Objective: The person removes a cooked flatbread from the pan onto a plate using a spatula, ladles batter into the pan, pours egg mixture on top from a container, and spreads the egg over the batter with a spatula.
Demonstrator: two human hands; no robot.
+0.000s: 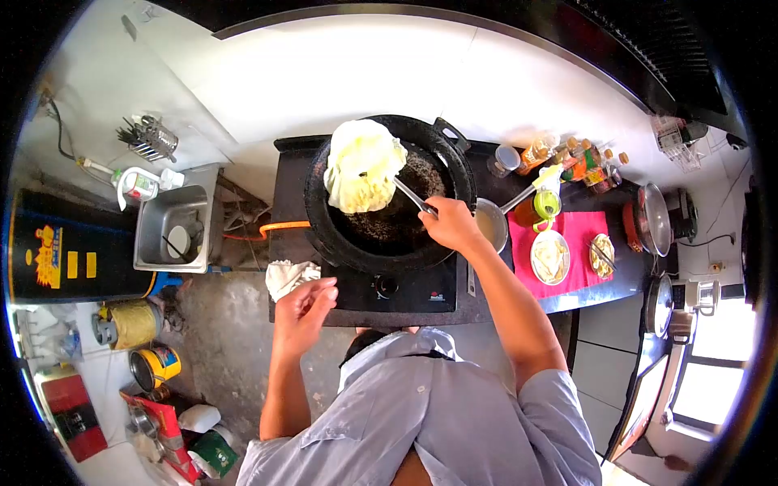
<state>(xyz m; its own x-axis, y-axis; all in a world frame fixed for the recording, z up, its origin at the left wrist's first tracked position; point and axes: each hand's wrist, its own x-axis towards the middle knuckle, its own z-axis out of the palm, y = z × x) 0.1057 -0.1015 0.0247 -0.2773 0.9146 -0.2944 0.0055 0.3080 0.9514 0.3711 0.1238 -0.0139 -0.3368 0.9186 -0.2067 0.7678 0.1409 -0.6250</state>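
My right hand [450, 222] is wrapped round the handle of a metal cooking utensil [411, 193], probably a spatula. Its head is hidden by a large, pale yellow, crinkled piece of food [363, 166], which looks like fried egg or a pancake. This food is over the left part of a black wok [324, 231] on the stove; dark oil or residue shows inside. My left hand [301, 317] hangs empty by the counter's front edge, its fingers loosely bent and apart from the thumb. A crumpled whitish cloth [285, 278] lies just beyond it.
Right of the wok are a light-coloured pan [491, 223], a pink mat [525, 253] with a plate of food [550, 257] and a smaller bowl [601, 257], and seasoning bottles [580, 158]. A steel sink [154, 219] is at the left. An orange hose [284, 226] reaches the stove.
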